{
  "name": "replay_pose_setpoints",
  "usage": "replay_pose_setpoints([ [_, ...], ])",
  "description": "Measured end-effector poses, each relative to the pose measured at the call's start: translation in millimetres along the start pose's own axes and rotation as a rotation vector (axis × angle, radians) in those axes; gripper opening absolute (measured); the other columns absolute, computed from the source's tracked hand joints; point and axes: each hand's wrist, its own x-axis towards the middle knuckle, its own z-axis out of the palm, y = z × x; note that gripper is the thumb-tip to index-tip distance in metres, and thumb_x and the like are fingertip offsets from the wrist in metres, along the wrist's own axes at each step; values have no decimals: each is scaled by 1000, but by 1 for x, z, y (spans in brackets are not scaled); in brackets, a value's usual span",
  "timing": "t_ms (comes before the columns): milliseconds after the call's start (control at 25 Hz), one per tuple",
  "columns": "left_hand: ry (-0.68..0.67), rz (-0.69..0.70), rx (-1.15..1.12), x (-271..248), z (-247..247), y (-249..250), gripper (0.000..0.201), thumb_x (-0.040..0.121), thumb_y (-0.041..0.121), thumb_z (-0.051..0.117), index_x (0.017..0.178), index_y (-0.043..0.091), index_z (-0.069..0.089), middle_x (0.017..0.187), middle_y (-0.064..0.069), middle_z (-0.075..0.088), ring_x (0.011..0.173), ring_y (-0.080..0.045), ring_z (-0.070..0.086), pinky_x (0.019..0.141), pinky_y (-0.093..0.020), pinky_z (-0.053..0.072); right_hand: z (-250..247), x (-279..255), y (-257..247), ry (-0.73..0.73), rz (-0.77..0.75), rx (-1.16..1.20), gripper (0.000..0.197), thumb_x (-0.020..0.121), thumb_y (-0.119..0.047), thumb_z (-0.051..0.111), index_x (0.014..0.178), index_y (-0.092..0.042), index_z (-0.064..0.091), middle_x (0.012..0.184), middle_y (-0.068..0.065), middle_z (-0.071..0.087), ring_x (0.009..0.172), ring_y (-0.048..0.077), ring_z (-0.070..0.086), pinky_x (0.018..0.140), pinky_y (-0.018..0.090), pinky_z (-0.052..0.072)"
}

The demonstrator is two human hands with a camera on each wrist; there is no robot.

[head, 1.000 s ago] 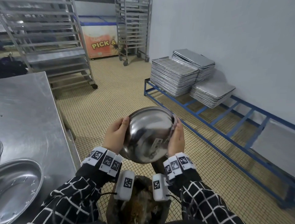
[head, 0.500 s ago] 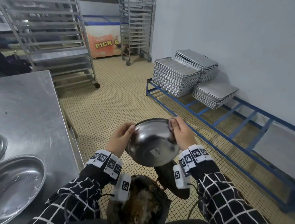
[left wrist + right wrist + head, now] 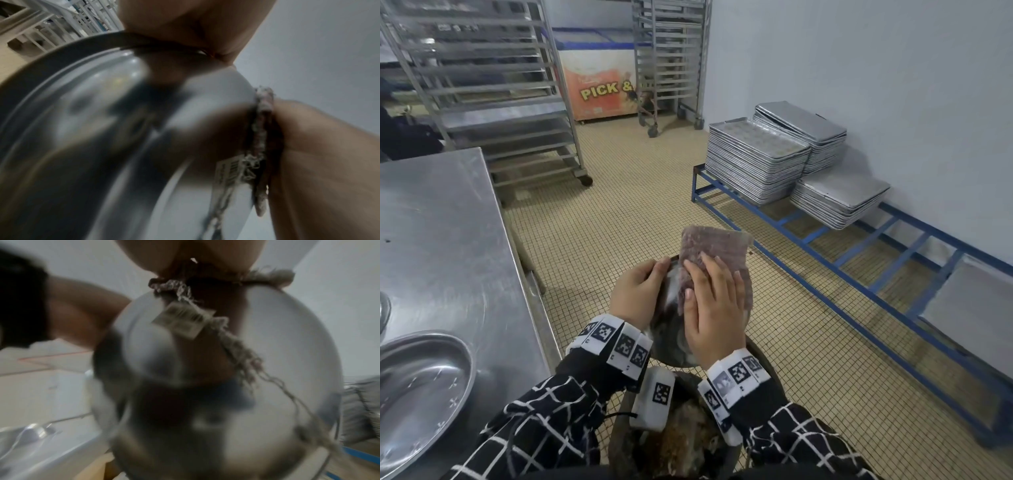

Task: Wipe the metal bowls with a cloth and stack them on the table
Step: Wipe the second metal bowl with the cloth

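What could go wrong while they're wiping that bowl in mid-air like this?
The bowl is held off the table, above the tiled floor; the left hand grips only its rim, so a hard push might slip it loose. The right hand presses the cloth with flat fingers, so the cloth could slide off. Its frayed threads hang by the barcode sticker and may snag there.

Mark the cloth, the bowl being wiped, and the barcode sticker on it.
cloth (image 3: 714, 255): head view, on the flat upper part above the fingers.
bowl (image 3: 287, 340): right wrist view, on its shiny outer wall.
barcode sticker (image 3: 183, 320): right wrist view, on the label's middle, partly under cloth threads.
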Motion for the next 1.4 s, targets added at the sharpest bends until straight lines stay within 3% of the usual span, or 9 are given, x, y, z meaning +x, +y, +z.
replay_pose_setpoints([
  [240,51,-50,-143,1,-8,8,34,96,43,46,88,20,69,79,-13,70,75,-33,68,74,-47,57,-2,17,35,61,560,466,41,101,-31,30,138,-20,43,140,3,38,121,15,46,93,39,50],
  [440,43,30,-85,0,-4,13,31,96,43,46,83,23,65,70,-3,66,64,-18,62,64,-36,54,2,0,17,31,199,333,51,99,-34,27,149,-26,20,157,-9,7,144,17,14,109,51,34],
  [640,21,108,-26,-4,2,17,32,96,40,48,79,18,64,70,-9,67,65,-26,63,65,-45,55,2,18,2,44,68,61,52,98,-41,22,145,-22,36,153,-1,29,143,21,20,116,48,15],
  [800,75,15,-181,1,-6,13,32,93,42,52,82,16,68,76,-16,68,69,-34,64,65,-43,56,2,26,27,124,498,461,44,101,-39,22,143,-31,36,147,-8,36,130,8,37,102,34,39],
  [920,80,-21,-273,1,-11,7,32,94,40,52,86,13,68,72,-6,68,65,-22,64,63,-34,54,2,17,53,39,1078,1111,42,94,-48,41,122,-21,57,122,9,61,114,29,57,87,36,50],
  [1000,67,-18,-244,1,-11,-1,29,96,40,48,86,19,66,74,1,67,68,-15,64,65,-27,53,-8,11,52,70,1242,1212,38,91,-47,49,110,-16,61,104,11,66,98,28,63,84,35,52],
  [1120,14,-12,-138,4,-11,-15,25,100,40,38,95,25,58,94,1,63,87,-18,60,82,-33,49,-27,16,49,50,1083,862,34,98,-49,36,107,-26,60,90,-9,61,85,13,58,80,30,48],
  [1280,-108,27,-45,-2,-11,-11,18,100,37,38,104,32,55,101,5,61,92,-14,58,80,-34,50,-52,39,53,-172,719,614,34,99,-44,31,96,-21,56,82,-7,59,75,7,57,58,9,44],
  [1400,-203,45,83,-4,-7,-1,26,97,44,40,100,30,62,96,4,65,90,-15,60,79,-30,48,-52,52,48,-332,310,319,33,99,-37,34,94,-14,57,80,-2,58,72,11,54,59,13,36],
])
